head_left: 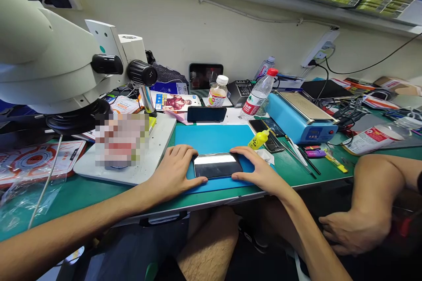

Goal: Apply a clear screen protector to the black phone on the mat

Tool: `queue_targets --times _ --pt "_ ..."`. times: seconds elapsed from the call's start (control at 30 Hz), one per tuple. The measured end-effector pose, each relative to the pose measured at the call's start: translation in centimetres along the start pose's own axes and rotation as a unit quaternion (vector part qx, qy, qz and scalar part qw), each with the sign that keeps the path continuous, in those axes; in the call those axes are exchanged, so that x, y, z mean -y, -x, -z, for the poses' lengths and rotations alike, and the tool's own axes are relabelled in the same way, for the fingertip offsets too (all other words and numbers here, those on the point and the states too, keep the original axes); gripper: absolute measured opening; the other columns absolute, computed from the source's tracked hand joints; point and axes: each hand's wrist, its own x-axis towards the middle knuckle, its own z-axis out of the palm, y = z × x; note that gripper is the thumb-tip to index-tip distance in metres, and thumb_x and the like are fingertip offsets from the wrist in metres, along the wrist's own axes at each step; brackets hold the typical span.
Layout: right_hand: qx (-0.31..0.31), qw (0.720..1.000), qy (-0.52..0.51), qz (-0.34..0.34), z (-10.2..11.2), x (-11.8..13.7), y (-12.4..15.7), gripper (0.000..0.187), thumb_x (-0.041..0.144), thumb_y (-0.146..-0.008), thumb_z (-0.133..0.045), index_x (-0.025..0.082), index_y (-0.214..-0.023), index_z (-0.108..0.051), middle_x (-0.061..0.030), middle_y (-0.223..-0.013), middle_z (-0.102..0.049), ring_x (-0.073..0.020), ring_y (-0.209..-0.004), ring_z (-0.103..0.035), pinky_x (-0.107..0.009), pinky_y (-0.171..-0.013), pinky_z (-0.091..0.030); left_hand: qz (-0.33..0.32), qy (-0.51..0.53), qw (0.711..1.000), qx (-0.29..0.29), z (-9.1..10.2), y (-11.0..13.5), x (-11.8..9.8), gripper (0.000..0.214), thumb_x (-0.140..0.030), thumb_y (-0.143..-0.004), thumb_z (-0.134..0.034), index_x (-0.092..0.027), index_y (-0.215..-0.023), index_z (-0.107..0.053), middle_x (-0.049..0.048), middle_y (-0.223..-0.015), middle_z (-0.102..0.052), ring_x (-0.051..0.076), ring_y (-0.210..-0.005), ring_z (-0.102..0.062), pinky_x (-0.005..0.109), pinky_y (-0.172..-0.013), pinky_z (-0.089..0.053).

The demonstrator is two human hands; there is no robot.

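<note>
A smartphone (217, 170) lies sideways on the blue mat (211, 134), its dark glass face up with a bright reflection along the upper part. My left hand (176, 167) grips its left end, thumb along the near edge and fingers at the far corner. At the opposite end, my right hand (255, 169) holds the phone between thumb and fingers in the same way. Just right of the mat, close to my right hand, is a small yellow bottle (259, 139) with a pointed tip. The phone's underside is hidden.
A microscope (66, 66) overhangs the left side above its pale base (161, 134). Behind the mat stand a dark phone (206, 114), a white-capped bottle (217, 92) and a red-capped bottle (259, 96). A blue heating device (296, 116) and tweezers (301, 153) are rightward, near another person's arm (372, 197).
</note>
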Motion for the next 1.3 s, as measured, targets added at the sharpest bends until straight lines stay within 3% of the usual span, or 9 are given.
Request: queue_targets --times 0.83,1.3 --pt "-0.003 1.0 0.009 0.014 -0.01 -0.62 0.04 0.067 0.059 -0.077 -0.082 0.034 -0.136 -0.063 -0.0043 -0.148 -0.056 -0.032 -0.141 -0.05 -0.048 -0.124 -0.036 -0.004 -0.022 1.0 0.003 -0.1 0.01 0.06 0.061 -0.068 -0.09 -0.063 -0.02 -0.127 -0.055 0.0107 -0.127 -0.059 0.033 -0.124 -0.052 0.05 -0.105 -0.039" --pt "-0.006 1.0 0.009 0.018 -0.06 -0.74 -0.01 0.068 0.06 -0.077 -0.082 0.034 -0.137 -0.063 -0.0045 -0.148 -0.056 -0.0318 -0.142 -0.05 -0.048 -0.124 -0.036 -0.015 -0.021 1.0 -0.003 0.07 0.15 -0.04 0.054 -0.059 -0.09 -0.065 -0.021 -0.126 -0.054 0.0107 -0.127 -0.06 0.033 -0.124 -0.053 0.051 -0.106 -0.039"
